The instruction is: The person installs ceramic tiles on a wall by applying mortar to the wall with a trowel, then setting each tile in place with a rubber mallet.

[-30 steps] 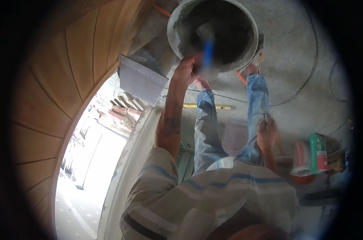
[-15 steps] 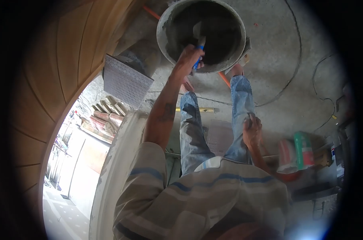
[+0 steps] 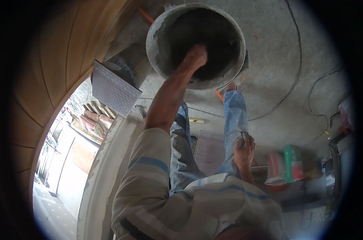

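My left hand (image 3: 197, 56) is reaching down into a large round bucket (image 3: 153, 52) whose rim is crusted with grey. Dark grey material (image 3: 223, 52) fills its inside. The hand is blurred and closed; the blue-handled trowel seen in it a moment earlier is now hidden behind it. On my right knee, over the blue jeans (image 3: 234, 110), rests my right hand (image 3: 244, 151) with its fingers bent over the leg. The fingertips look dark, and no held object can be made out there.
A patterned tile (image 3: 115, 89) leans at the left, beside a wooden panelled surface (image 3: 53, 52). Another tile (image 3: 209, 152) lies between my legs. A yellow level (image 3: 196, 120), a cable (image 3: 296, 72) and green and red bags (image 3: 293, 164) are on the concrete floor.
My left hand has turned and gone deeper into the bucket, so the blue trowel handle no longer shows. The view has shifted slightly; my right hand stays on the knee.
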The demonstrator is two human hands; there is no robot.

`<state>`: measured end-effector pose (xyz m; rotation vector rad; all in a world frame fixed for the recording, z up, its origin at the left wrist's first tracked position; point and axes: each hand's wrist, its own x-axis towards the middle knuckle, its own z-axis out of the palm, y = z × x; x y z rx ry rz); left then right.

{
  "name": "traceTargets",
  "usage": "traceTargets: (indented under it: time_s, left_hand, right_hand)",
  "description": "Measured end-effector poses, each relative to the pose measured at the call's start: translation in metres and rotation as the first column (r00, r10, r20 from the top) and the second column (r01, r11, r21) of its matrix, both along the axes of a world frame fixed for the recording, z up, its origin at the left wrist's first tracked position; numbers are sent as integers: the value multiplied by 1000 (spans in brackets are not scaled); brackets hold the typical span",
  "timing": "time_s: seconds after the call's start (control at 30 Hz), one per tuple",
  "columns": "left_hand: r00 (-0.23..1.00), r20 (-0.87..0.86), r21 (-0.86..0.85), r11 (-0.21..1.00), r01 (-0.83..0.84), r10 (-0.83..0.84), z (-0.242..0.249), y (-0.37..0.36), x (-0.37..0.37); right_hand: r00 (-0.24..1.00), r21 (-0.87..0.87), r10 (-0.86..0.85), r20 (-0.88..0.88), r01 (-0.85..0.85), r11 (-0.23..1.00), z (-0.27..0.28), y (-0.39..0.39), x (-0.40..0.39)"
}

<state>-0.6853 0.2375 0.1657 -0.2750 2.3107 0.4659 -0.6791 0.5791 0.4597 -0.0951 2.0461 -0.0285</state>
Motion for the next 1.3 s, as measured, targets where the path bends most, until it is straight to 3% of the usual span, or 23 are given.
traceTargets:
  time_s: [0.07, 0.1, 0.13, 0.3, 0.37, 0.4, 0.47, 0.6, 0.67, 0.83, 0.93, 1.03, 1.17, 1.23, 1.3]
  left_hand:
    - [992, -114, 3, 999, 50, -49, 4, 19, 2]
    - [926, -232, 179, 948, -262, 299, 23, 27, -2]
    - [736, -284, 376, 777, -505, 615, 37, 29, -9]
    - [626, -378, 460, 725, -512, 682, 59, 30, -14]
    - [524, 78, 439, 443, -782, 848, 74, 26, -19]
    - [520, 80, 447, 435, -781, 851, 82, 24, -18]
    - [369, 394, 513, 131, -848, 842, 101, 17, -13]
    - [405, 350, 527, 180, -831, 845, 124, 9, 1]
    - [528, -34, 618, 433, -657, 849, 130, 11, 12]
    - [509, -54, 648, 418, -637, 859, 178, -1, 39]
    - [403, -195, 727, 408, -553, 894, 214, -9, 75]
    - [361, -159, 722, 358, -592, 919, 257, -31, 129]
    - [316, -170, 546, 356, -759, 934, 315, -65, 209]
    - [254, -202, 483, 322, -814, 946, 321, -77, 252]
    - [188, -415, 324, 337, -884, 890, 307, -80, 286]
  right_hand:
    - [1000, -49, 6, -29, -7, 999, -4, 3, -1]
    - [999, -47, 10, -38, -12, 999, -2, 3, -2]
    - [999, -29, 3, -41, -4, 1000, -1, 0, -4]
    - [998, 8, 47, -52, -47, 999, -3, -5, 3]
    - [995, -6, 78, -62, -78, 997, -3, -8, 6]
    - [994, 1, 84, -68, -84, 996, 0, -11, 6]
    - [993, 103, 115, -9, -113, 988, 3, -22, 8]
    - [991, 163, 133, -16, -129, 978, 5, -36, 22]
    - [988, 216, 152, -4, -147, 965, 3, -39, 35]
    - [979, 264, 197, -47, -178, 948, 2, -53, 57]
    - [972, 266, 226, -65, -201, 943, 4, -58, 65]
    - [967, 234, 246, -68, -224, 946, -3, -59, 79]
    - [948, 287, 301, -103, -261, 922, -2, -70, 88]
    - [948, 323, 304, -91, -261, 910, -1, -76, 91]
    - [941, 323, 323, -101, -276, 905, -5, -77, 93]
